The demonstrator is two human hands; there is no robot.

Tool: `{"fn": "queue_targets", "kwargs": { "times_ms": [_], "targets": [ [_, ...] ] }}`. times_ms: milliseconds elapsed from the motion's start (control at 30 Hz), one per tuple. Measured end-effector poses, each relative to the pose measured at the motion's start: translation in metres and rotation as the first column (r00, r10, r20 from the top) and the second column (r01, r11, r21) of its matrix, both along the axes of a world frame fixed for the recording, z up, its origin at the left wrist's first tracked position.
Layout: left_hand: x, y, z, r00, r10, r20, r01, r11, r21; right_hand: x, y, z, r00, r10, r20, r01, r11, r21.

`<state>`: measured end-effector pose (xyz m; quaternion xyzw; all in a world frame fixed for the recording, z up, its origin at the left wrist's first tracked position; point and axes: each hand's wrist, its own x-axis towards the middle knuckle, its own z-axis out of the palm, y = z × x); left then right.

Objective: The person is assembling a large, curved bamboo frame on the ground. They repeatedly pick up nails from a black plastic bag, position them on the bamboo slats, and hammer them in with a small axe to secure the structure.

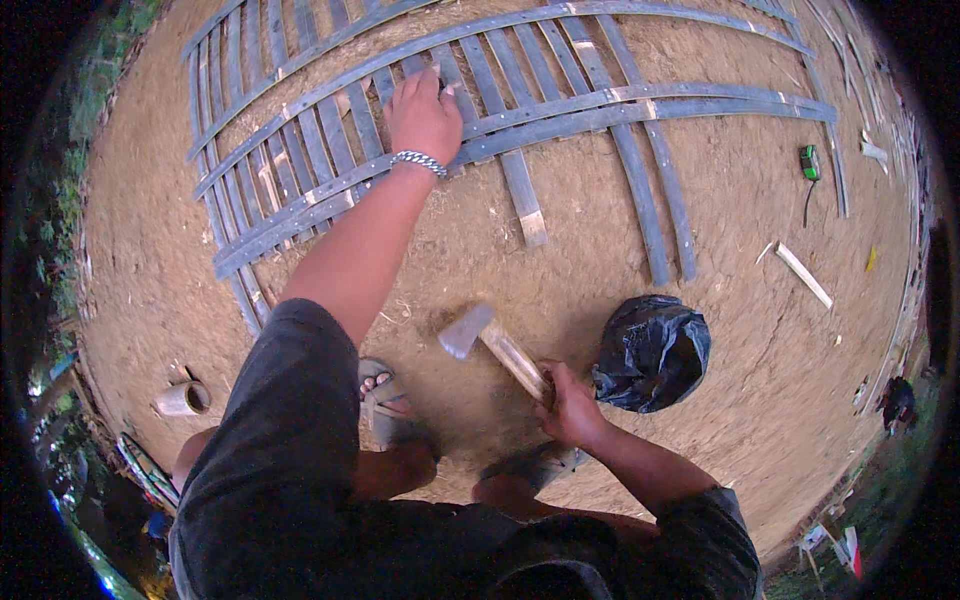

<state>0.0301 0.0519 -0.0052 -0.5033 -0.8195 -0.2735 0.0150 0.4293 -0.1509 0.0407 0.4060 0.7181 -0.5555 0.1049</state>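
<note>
My left hand (423, 120), with a chain bracelet at the wrist, reaches over a frame of dark grey slats (330, 205). Its bent fingers and thumb close on one of the crosswise slats (455, 75), between two long rails; the fingertips are partly hidden. Down near my feet, my right hand (575, 405) grips a hatchet (515, 365) by its wooden handle. The hatchet's metal head points up and left, held above the ground and apart from the frame.
A black plastic bag (650, 355) stands right of the hatchet. Farther right lie a green tape measure (809, 162) and a pale split stick (804, 275). A tubular container (183, 399) rests at the left. Several slat ends stick out toward me from the frame.
</note>
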Motion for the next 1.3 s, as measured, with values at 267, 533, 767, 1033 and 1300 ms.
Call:
{"fn": "queue_targets", "kwargs": {
  "times_ms": [267,533,767,1033,1300],
  "targets": [
    [0.009,0.001,0.000,0.989,0.102,-0.103,-0.112,0.989,-0.096,-0.094,0.111,0.043,0.938,-0.339,-0.076,0.347,0.925,0.152],
    [0.007,0.003,0.003,0.995,0.062,-0.083,-0.075,0.983,-0.168,-0.141,0.167,0.051,0.948,-0.223,-0.227,0.319,0.677,0.664],
    [0.009,0.002,0.001,0.995,0.053,-0.083,-0.072,0.967,-0.243,-0.147,0.195,0.055,0.933,-0.222,0.283,0.112,0.927,0.357],
    [0.009,0.005,0.002,0.994,0.052,-0.096,-0.070,0.979,-0.193,-0.142,0.178,0.045,0.960,-0.278,0.029,0.216,0.805,0.553],
    [0.011,0.001,0.007,0.998,0.048,-0.051,-0.057,0.980,-0.190,-0.123,0.168,0.025,0.945,-0.326,0.038,0.277,0.854,0.440]
  ]
}}
